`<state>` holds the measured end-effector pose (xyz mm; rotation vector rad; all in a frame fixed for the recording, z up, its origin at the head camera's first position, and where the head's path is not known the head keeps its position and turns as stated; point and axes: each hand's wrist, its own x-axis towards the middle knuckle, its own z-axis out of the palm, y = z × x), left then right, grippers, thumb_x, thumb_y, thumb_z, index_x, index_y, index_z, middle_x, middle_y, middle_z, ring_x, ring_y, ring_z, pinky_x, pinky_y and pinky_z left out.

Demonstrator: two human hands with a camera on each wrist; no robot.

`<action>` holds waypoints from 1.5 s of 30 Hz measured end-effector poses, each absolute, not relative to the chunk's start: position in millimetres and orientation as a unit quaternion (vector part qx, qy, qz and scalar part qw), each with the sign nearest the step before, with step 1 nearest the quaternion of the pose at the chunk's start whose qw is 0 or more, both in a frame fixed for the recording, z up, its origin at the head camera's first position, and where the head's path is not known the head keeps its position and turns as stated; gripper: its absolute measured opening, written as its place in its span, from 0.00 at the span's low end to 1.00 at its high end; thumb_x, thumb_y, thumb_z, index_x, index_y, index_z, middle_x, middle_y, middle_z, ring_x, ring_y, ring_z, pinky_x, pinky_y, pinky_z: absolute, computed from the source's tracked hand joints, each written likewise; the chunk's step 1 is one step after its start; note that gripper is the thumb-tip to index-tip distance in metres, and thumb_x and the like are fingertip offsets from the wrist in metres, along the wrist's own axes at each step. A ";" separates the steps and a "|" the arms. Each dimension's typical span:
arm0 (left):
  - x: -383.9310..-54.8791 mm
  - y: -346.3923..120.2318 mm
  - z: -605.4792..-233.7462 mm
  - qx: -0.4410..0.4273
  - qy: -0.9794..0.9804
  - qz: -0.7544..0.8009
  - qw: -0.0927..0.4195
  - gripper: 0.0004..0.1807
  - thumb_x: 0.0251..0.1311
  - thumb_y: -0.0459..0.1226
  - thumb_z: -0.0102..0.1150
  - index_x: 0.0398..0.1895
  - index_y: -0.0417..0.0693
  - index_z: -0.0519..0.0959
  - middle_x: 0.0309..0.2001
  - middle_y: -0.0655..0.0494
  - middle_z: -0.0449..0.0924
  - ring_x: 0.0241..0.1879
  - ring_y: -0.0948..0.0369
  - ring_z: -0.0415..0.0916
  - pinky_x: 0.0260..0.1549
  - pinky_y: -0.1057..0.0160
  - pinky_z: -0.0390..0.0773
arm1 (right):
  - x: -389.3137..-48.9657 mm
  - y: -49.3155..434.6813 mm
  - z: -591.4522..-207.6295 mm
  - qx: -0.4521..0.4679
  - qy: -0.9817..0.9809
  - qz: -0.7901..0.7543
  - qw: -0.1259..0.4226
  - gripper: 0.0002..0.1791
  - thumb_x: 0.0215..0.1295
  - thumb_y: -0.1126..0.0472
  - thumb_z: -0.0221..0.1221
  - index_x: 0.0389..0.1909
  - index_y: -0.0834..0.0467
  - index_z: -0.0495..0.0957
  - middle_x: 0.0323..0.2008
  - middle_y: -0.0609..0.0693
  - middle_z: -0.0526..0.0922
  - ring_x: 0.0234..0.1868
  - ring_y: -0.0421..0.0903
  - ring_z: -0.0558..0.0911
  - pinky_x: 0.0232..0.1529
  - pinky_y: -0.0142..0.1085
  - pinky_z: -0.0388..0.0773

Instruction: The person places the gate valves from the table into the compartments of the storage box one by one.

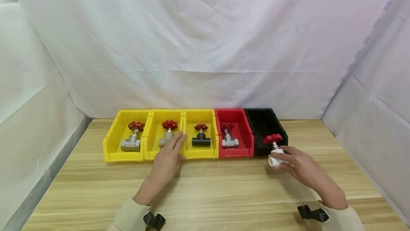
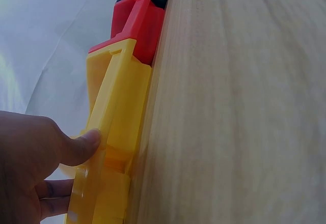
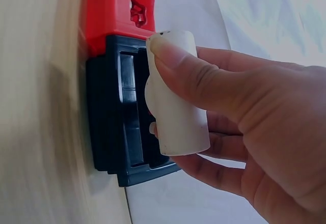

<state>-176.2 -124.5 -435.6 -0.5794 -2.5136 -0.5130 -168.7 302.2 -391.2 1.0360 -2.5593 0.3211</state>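
My right hand (image 1: 299,163) grips the white body of a valve (image 1: 276,157) with a red handwheel (image 1: 273,138), just above the front edge of the black bin (image 1: 262,119). In the right wrist view, the thumb lies along the white valve body (image 3: 181,102). My left hand (image 1: 167,159) rests at the front of the middle yellow bin (image 1: 148,152), fingers extended beside a beige valve (image 1: 166,138) with a red handwheel. Its thumb (image 2: 84,147) touches the yellow front rim in the left wrist view.
Left of the black bin stand a red bin (image 1: 237,152) and more yellow bins (image 1: 123,158) in one row. A black valve (image 1: 201,139) and metal valves (image 1: 131,142) lie inside them. White cloth (image 1: 205,46) hangs behind the wooden table (image 1: 224,192).
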 end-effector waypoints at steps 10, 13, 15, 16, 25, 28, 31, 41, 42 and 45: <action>-175.4 -124.7 -436.2 -0.215 -0.923 -0.188 0.258 0.42 0.46 0.33 0.74 0.67 0.45 0.66 0.67 0.46 0.64 0.30 0.56 0.73 0.17 0.70 0.68 | -185.8 299.3 -388.4 0.352 -0.909 0.135 0.176 0.23 0.44 0.65 0.72 0.46 0.54 0.84 0.45 0.67 0.78 0.40 0.63 0.80 0.36 0.53 0.79; -174.7 -124.7 -436.0 -0.213 -0.925 -0.188 0.251 0.41 0.47 0.33 0.74 0.67 0.44 0.66 0.67 0.47 0.64 0.30 0.56 0.73 0.18 0.70 0.68 | -191.5 297.9 -387.4 0.346 -0.914 0.135 0.163 0.22 0.45 0.64 0.72 0.46 0.55 0.84 0.46 0.68 0.78 0.42 0.64 0.80 0.37 0.54 0.79; -174.3 -124.4 -435.9 -0.211 -0.927 -0.187 0.248 0.41 0.47 0.33 0.74 0.67 0.44 0.67 0.67 0.47 0.63 0.29 0.56 0.73 0.18 0.69 0.69 | -194.8 297.1 -386.4 0.339 -0.919 0.135 0.151 0.21 0.47 0.64 0.71 0.46 0.55 0.84 0.46 0.68 0.78 0.42 0.64 0.80 0.38 0.54 0.79; -174.1 -124.2 -435.7 -0.210 -0.927 -0.187 0.247 0.41 0.47 0.33 0.74 0.67 0.44 0.67 0.67 0.47 0.63 0.29 0.56 0.73 0.18 0.69 0.69 | -196.4 296.8 -385.9 0.337 -0.920 0.135 0.146 0.21 0.48 0.63 0.71 0.47 0.55 0.84 0.47 0.68 0.78 0.42 0.63 0.80 0.38 0.54 0.79; -173.7 -123.5 -435.8 -0.210 -0.926 -0.184 0.255 0.41 0.45 0.34 0.75 0.66 0.43 0.68 0.67 0.47 0.64 0.28 0.58 0.72 0.18 0.70 0.68 | -214.0 296.1 -386.2 0.324 -0.931 0.127 0.112 0.20 0.51 0.64 0.69 0.48 0.57 0.83 0.47 0.67 0.78 0.42 0.62 0.81 0.40 0.54 0.78; -173.9 -123.8 -436.0 -0.208 -0.927 -0.183 0.254 0.42 0.45 0.34 0.75 0.66 0.43 0.68 0.67 0.46 0.64 0.28 0.57 0.73 0.18 0.69 0.69 | -220.3 294.7 -385.6 0.320 -0.933 0.126 0.106 0.20 0.52 0.63 0.69 0.48 0.58 0.83 0.47 0.67 0.78 0.43 0.62 0.81 0.42 0.54 0.78; -174.2 -124.0 -436.2 -0.207 -0.926 -0.184 0.255 0.42 0.45 0.35 0.75 0.66 0.43 0.68 0.67 0.46 0.64 0.30 0.56 0.74 0.19 0.68 0.71 | -226.3 293.1 -385.6 0.312 -0.937 0.125 0.096 0.20 0.53 0.62 0.69 0.49 0.57 0.83 0.48 0.67 0.78 0.45 0.64 0.80 0.43 0.55 0.77; -175.3 -123.7 -436.0 -0.210 -0.925 -0.187 0.256 0.41 0.46 0.35 0.75 0.66 0.43 0.68 0.67 0.46 0.64 0.30 0.56 0.74 0.19 0.68 0.71 | -242.1 286.9 -388.4 0.295 -0.946 0.113 0.072 0.21 0.55 0.61 0.68 0.51 0.57 0.81 0.50 0.68 0.77 0.47 0.64 0.79 0.46 0.55 0.76; -175.4 -123.7 -435.8 -0.210 -0.925 -0.187 0.256 0.41 0.46 0.35 0.75 0.66 0.43 0.68 0.67 0.46 0.64 0.30 0.56 0.74 0.19 0.68 0.71 | -243.5 286.3 -388.9 0.294 -0.946 0.111 0.073 0.21 0.55 0.61 0.68 0.51 0.58 0.82 0.49 0.68 0.78 0.47 0.63 0.79 0.46 0.55 0.76; -175.5 -123.8 -435.2 -0.210 -0.925 -0.186 0.257 0.41 0.46 0.34 0.75 0.66 0.43 0.68 0.67 0.46 0.64 0.31 0.55 0.75 0.19 0.67 0.72 | -248.5 284.3 -391.5 0.295 -0.947 0.105 0.076 0.20 0.54 0.62 0.69 0.50 0.58 0.82 0.48 0.67 0.79 0.46 0.62 0.80 0.46 0.55 0.76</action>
